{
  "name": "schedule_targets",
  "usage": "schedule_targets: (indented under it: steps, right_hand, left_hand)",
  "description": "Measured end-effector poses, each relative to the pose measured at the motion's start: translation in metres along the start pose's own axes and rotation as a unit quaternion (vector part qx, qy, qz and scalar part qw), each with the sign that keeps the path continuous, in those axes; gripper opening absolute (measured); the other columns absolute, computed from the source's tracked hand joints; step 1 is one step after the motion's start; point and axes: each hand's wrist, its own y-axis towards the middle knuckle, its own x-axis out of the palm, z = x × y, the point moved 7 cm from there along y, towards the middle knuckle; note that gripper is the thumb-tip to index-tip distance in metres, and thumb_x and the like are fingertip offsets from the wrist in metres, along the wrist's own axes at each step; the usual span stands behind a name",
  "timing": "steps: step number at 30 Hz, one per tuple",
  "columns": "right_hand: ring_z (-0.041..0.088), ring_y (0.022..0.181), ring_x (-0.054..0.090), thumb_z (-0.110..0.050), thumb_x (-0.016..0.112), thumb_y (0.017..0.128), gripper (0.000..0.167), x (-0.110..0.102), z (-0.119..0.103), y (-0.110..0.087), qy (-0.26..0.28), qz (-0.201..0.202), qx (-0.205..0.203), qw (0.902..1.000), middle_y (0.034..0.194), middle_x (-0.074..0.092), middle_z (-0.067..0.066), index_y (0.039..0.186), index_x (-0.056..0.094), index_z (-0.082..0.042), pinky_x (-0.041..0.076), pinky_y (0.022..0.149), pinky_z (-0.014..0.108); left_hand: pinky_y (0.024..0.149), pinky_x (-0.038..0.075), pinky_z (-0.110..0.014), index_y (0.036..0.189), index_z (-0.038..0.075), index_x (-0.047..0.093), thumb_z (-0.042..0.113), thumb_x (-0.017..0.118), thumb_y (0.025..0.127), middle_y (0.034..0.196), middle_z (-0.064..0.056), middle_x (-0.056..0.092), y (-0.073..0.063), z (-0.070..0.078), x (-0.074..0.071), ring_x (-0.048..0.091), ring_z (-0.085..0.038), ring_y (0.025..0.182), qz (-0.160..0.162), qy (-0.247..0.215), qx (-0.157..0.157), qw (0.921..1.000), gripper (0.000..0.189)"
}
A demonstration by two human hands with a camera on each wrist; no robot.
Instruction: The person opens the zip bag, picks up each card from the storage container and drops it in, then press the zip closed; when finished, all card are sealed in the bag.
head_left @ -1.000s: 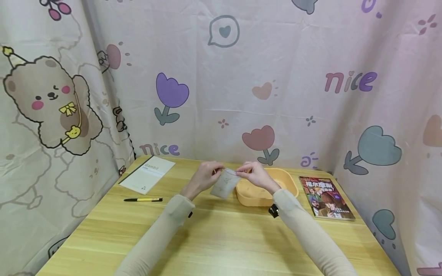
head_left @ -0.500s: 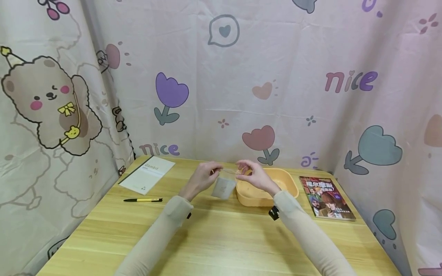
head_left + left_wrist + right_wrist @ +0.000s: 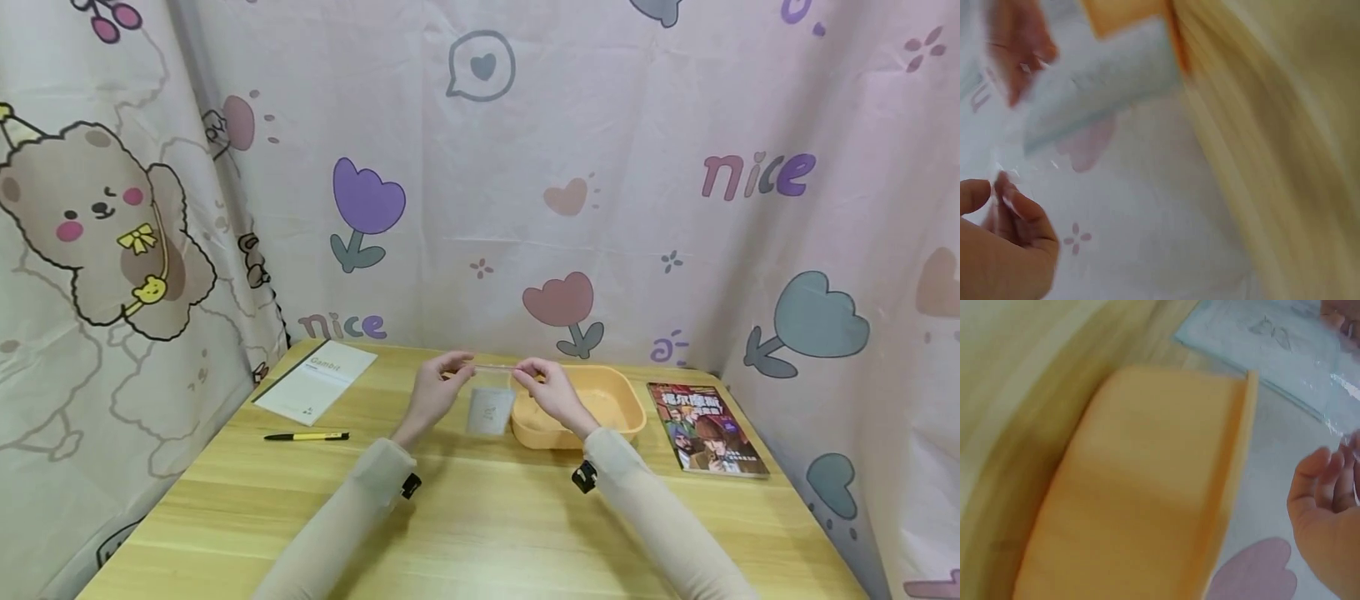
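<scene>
At the centre of the head view we count one clear plastic bag (image 3: 491, 408), held above the wooden table (image 3: 480, 517) by two hands. The left hand (image 3: 435, 390) pinches the bag's upper left corner between thumb and fingertips; the right hand (image 3: 546, 390) pinches the upper right corner the same way, so that the top edge is stretched taut between them and the bag hangs down from it. One orange basin (image 3: 600, 408) sits just right of the bag, partly covered by the right hand and forearm. At centre left we find one white booklet (image 3: 317, 381) and, below it, one black-and-yellow pen (image 3: 306, 436). At centre right lies one illustrated book (image 3: 705, 429). A patterned curtain (image 3: 480, 167) fills the upper frame. Both wrist views are blurred; they show the bag (image 3: 1094, 87), the basin (image 3: 1147, 487) and the fingertips only indistinctly.
</scene>
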Motion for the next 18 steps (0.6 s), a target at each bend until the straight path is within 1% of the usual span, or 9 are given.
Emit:
schedule_targets:
  steps: [1,3,6,8,9,12,13,16,18]
  right_hand:
    - [0.012,0.065,0.054,-0.021,0.066,0.095,0.018,0.001,0.000,-0.001,0.004,0.007,0.006,0.9999,0.091,0.067,0.020,0.101,0.072,-0.005,0.047,0.056,0.021]
    - [0.017,0.067,0.057,-0.021,0.066,0.094,0.017,0.002,0.002,-0.002,0.014,0.019,0.016,0.9996,0.091,0.067,0.021,0.100,0.072,-0.005,0.047,0.056,0.021]
    - [0.029,0.072,0.060,-0.019,0.068,0.093,0.016,0.005,0.002,-0.004,0.023,0.027,0.021,0.9992,0.089,0.068,0.021,0.097,0.072,-0.004,0.049,0.057,0.022]
    - [0.032,0.073,0.061,-0.019,0.069,0.092,0.015,0.007,0.004,-0.005,0.031,0.032,0.025,0.9987,0.086,0.068,0.020,0.095,0.072,-0.004,0.050,0.057,0.023]
    - [0.031,0.072,0.061,-0.019,0.070,0.091,0.015,0.007,0.004,-0.005,0.033,0.036,0.026,0.9984,0.084,0.068,0.018,0.094,0.073,-0.004,0.050,0.057,0.023]
    - [0.023,0.069,0.060,-0.023,0.073,0.089,0.016,0.006,0.005,-0.007,0.048,0.052,0.031,0.9970,0.080,0.069,0.009,0.091,0.075,-0.007,0.049,0.058,0.022]
    - [0.019,0.069,0.059,-0.022,0.074,0.089,0.016,0.004,0.000,-0.009,0.049,0.058,0.033,0.9966,0.079,0.069,0.007,0.091,0.075,-0.006,0.049,0.059,0.021]
    - [0.014,0.071,0.059,-0.022,0.075,0.087,0.017,0.004,-0.001,-0.009,0.064,0.075,0.034,0.9946,0.080,0.069,0.003,0.090,0.076,-0.005,0.048,0.060,0.020]
    - [0.011,0.072,0.058,-0.020,0.076,0.087,0.016,0.004,-0.001,-0.010,0.072,0.084,0.037,0.9931,0.079,0.069,0.000,0.088,0.075,-0.004,0.048,0.060,0.020]
  left_hand:
    - [0.067,0.052,-0.022,0.109,0.011,0.074,0.018,0.068,0.093,0.094,-0.006,0.073,-0.001,-0.003,0.000,0.062,-0.014,0.084,0.005,-0.014,-0.026,0.9996,0.018]
    - [0.069,0.052,-0.023,0.103,0.011,0.075,0.021,0.070,0.092,0.094,-0.005,0.073,-0.002,-0.009,-0.001,0.062,-0.016,0.086,0.009,-0.023,-0.059,0.9980,0.017]
    - [0.068,0.052,-0.024,0.099,0.010,0.076,0.022,0.071,0.091,0.092,-0.005,0.073,-0.004,-0.017,-0.003,0.062,-0.017,0.084,0.008,-0.012,-0.076,0.9970,0.015]
    - [0.068,0.052,-0.024,0.098,0.008,0.076,0.022,0.070,0.092,0.091,-0.006,0.073,-0.005,-0.022,-0.004,0.062,-0.017,0.084,0.002,-0.004,-0.074,0.9972,0.016]
    - [0.069,0.051,-0.024,0.098,0.007,0.075,0.022,0.069,0.092,0.090,-0.006,0.072,-0.005,-0.023,-0.004,0.062,-0.017,0.084,0.000,-0.001,-0.071,0.9975,0.017]
    - [0.071,0.050,-0.027,0.099,0.007,0.074,0.024,0.066,0.095,0.091,-0.005,0.071,-0.004,-0.024,-0.003,0.061,-0.019,0.087,-0.006,0.010,-0.057,0.9983,0.020]
    - [0.070,0.049,-0.027,0.098,0.007,0.073,0.024,0.065,0.095,0.091,-0.005,0.071,-0.004,-0.023,-0.003,0.060,-0.019,0.087,-0.006,0.013,-0.051,0.9986,0.019]
    - [0.068,0.046,-0.027,0.096,0.009,0.071,0.024,0.064,0.096,0.091,-0.005,0.069,-0.004,-0.020,-0.003,0.058,-0.020,0.086,-0.001,0.016,-0.042,0.9990,0.016]
    - [0.066,0.044,-0.025,0.098,0.009,0.072,0.024,0.065,0.095,0.091,-0.006,0.069,-0.005,-0.018,-0.003,0.058,-0.020,0.084,0.002,0.011,-0.031,0.9995,0.016]
